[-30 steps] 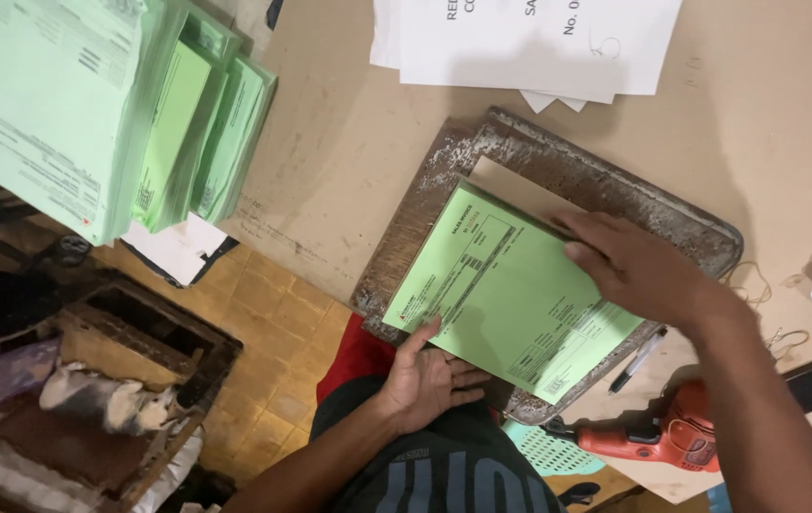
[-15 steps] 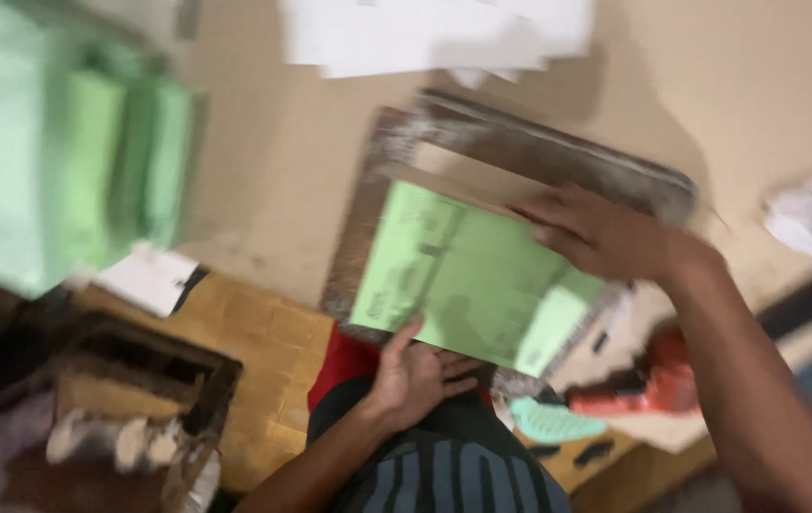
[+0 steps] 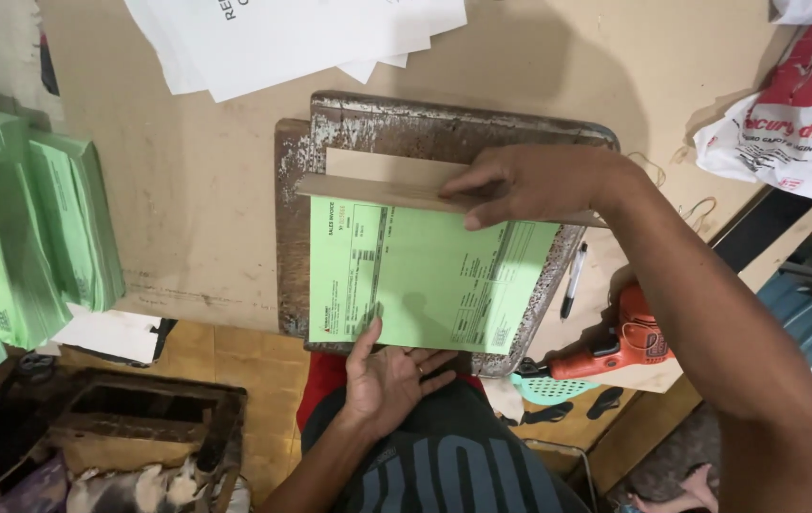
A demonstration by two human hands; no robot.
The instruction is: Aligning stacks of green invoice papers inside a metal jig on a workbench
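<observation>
Worn metal plate (image 3: 425, 123) under flat, squared pale-green printed forms (image 3: 425, 275).

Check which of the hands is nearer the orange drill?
Right. The right hand presses the wooden strip above the green forms, up-left of the orange drill. The left hand sits at the forms' lower edge, farther left.

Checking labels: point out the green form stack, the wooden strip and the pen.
green form stack (image 3: 425, 275), head view, middle of top sheet.
wooden strip (image 3: 377, 190), head view, bare left half.
pen (image 3: 572, 280), head view, mid barrel.
</observation>
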